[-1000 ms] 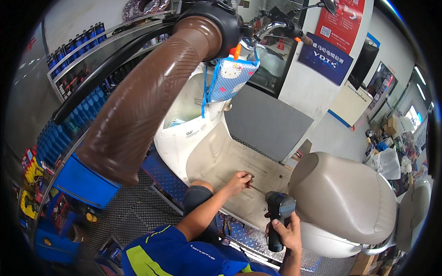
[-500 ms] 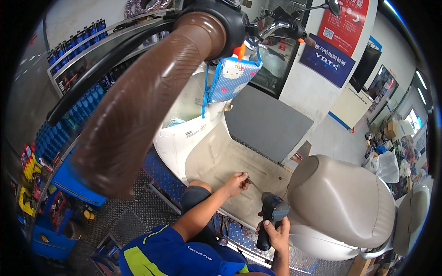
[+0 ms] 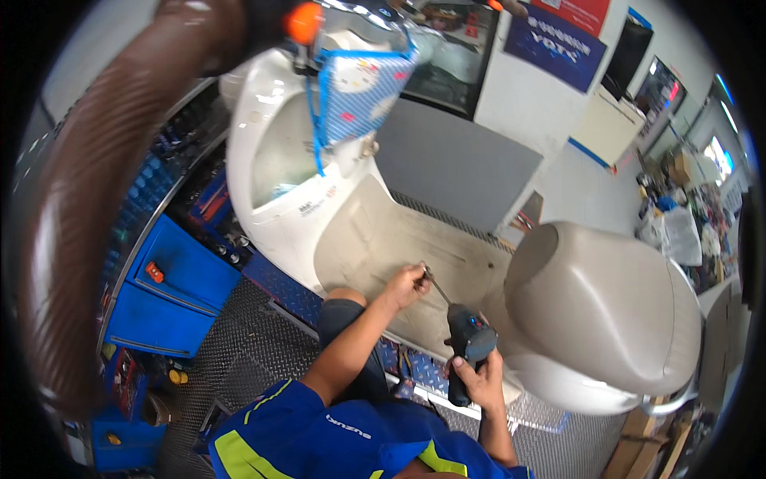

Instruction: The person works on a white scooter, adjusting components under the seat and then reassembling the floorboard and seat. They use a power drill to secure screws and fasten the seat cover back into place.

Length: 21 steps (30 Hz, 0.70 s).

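Observation:
My right hand (image 3: 481,382) is wrapped round the grip of a black and dark grey cordless screwdriver (image 3: 471,339). From it a long thin bit (image 3: 439,289) slants up and left over the beige footboard (image 3: 363,227) of a white scooter (image 3: 259,211). At the bit's far end, the fingers of my left hand (image 3: 408,285) are pinched together. Something small and dark shows at these fingertips, too small to name; whether it is a separate piece or the bit's tip, I cannot tell.
The scooter's brown handlebar grip (image 3: 88,207) looms close at the left. A blue patterned pouch (image 3: 363,92) hangs below the handlebar. The beige seat (image 3: 606,311) lies to the right. Pliers (image 3: 405,375) rest on the blue platform, and blue drawers (image 3: 171,287) stand at left.
The whole view has shifted, so the handlebar grip now sits farther left and more floor and drawers show. Both hands keep their hold, with the screwdriver at a similar slant.

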Tool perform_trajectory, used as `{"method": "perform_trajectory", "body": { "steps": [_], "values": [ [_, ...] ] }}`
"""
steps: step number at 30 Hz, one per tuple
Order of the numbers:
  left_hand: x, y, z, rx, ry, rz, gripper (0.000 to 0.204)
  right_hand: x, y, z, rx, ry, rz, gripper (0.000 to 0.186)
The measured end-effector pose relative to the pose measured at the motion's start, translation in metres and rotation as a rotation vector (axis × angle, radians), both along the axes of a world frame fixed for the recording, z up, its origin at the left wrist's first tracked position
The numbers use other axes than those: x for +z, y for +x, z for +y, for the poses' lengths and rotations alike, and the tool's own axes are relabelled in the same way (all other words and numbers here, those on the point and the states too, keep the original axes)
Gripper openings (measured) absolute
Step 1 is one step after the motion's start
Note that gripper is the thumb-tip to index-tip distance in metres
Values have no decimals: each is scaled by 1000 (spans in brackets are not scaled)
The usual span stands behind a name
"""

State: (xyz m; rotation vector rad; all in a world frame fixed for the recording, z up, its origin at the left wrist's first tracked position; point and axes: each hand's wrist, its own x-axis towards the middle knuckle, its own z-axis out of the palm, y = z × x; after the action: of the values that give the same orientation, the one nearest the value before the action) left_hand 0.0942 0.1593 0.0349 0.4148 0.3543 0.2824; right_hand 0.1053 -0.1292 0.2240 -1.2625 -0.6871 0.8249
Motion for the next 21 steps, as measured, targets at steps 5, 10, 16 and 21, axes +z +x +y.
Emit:
{"method": "perform_trajectory", "body": {
  "steps": [5,10,16,21],
  "values": [
    [-2,-2,7,-28,-36,-36,26,0,1,3,-8,-20,-16,84],
    [20,7,-6,-134,50,130,54,-1,3,21,-123,-89,-240,87],
    [8,9,-10,-152,185,194,52,-8,9,65,-337,-171,-539,85],
    [12,11,-11,-159,191,259,50,-25,28,73,-387,-248,-571,83]
  ]
}}
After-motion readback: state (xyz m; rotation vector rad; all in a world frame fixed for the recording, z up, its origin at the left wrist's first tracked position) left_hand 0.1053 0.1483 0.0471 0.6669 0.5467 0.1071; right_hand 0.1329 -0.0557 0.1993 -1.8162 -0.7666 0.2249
